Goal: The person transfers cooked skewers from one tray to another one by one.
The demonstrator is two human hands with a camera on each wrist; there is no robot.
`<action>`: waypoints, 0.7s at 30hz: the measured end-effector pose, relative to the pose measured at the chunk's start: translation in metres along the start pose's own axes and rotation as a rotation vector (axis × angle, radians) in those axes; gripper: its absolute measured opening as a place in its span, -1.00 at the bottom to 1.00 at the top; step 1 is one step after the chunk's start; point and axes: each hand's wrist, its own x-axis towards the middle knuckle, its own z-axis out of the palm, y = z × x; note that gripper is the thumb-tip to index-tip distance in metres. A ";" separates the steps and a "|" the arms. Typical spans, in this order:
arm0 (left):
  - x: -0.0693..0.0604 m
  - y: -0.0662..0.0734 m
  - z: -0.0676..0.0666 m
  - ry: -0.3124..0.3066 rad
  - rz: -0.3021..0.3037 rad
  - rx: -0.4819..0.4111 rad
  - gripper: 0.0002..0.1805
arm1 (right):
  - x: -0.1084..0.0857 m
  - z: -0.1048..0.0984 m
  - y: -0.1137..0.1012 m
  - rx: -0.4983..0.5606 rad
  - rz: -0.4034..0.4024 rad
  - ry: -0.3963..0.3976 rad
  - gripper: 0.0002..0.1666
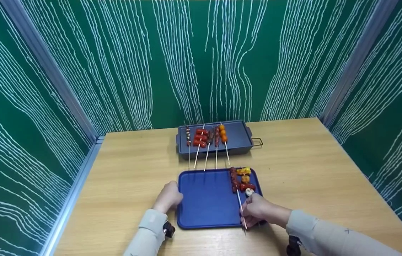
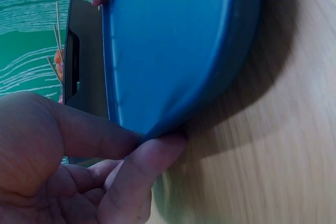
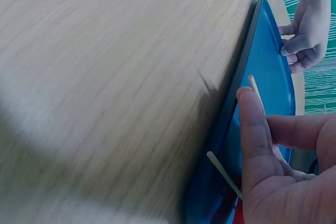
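Observation:
A blue tray (image 1: pixel 206 199) lies on the table. My left hand (image 1: pixel 168 196) pinches its left rim between thumb and fingers, seen closely in the left wrist view. At the tray's right side, my right hand (image 1: pixel 256 209) pinches the stick of a dark red meat skewer (image 1: pixel 234 179). Beside it on the tray lies a mixed skewer (image 1: pixel 245 179) with yellow, orange, red and white pieces. Its bare stick (image 3: pixel 223 174) shows under my right hand in the right wrist view; my palm hides part of its food.
Behind the tray stands a dark grey grill (image 1: pixel 238 135) with a wire handle (image 1: pixel 257 142) on its right. Several skewers (image 1: pixel 201 138) lie across it, their sticks reaching over the front edge toward the tray. Green patterned walls (image 1: pixel 172 64) enclose the wooden table (image 1: pixel 304 170).

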 end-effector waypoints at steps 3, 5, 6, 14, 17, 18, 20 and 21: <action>0.009 -0.009 0.006 -0.004 0.000 0.012 -0.83 | 0.000 0.000 -0.001 -0.003 0.005 0.016 -0.89; 0.015 -0.014 0.010 -0.011 0.000 0.025 -0.84 | 0.000 -0.001 0.000 -0.011 0.004 0.019 -0.90; 0.016 -0.015 0.011 -0.015 -0.003 0.028 -0.84 | 0.001 0.000 0.000 -0.016 0.005 0.020 -0.90; 0.002 0.001 0.001 -0.036 -0.018 -0.010 -0.81 | 0.002 0.004 0.001 -0.094 0.009 0.082 -0.89; 0.001 0.001 0.000 -0.034 -0.012 -0.015 -0.82 | 0.001 0.006 -0.001 -0.140 0.005 0.112 -0.86; 0.001 0.000 0.000 -0.031 -0.010 -0.014 -0.82 | 0.001 0.006 -0.002 -0.152 0.007 0.120 -0.85; 0.003 -0.003 0.002 -0.024 -0.008 -0.010 -0.83 | 0.001 0.006 -0.003 -0.173 0.009 0.133 -0.84; 0.005 -0.005 0.003 -0.022 -0.004 -0.008 -0.83 | 0.001 0.007 -0.004 -0.180 0.012 0.140 -0.83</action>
